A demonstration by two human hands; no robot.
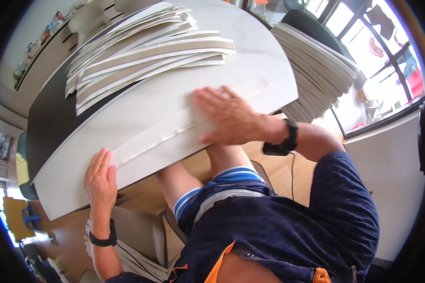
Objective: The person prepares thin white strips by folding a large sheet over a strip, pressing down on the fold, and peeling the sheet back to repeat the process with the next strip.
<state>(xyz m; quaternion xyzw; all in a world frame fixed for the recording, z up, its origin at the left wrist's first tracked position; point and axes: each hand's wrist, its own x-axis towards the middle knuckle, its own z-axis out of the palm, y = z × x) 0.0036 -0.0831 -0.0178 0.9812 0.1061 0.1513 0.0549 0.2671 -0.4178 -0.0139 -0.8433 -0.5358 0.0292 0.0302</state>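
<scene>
A long white strip [145,140], perhaps paper or fabric, lies slantwise along the near side of the white tabletop [134,116]. Small creases show near its middle. My right hand [230,115] lies flat across the strip, thumb spread from the fingers, slightly blurred. At the strip's left end rests my left hand [101,178], palm down, with its fingers extended and its thumb beside the strip's end. Neither hand grips anything. Beyond them, a fanned pile of white and beige strips [156,53] lies on the table.
Many more strips [311,70] are heaped over a dark chair [308,26] at the right. Another bundle [141,260] lies low at the left by a beige chair [138,230]. A black cable [292,180] hangs below my right wrist. The table's near edge is above my legs.
</scene>
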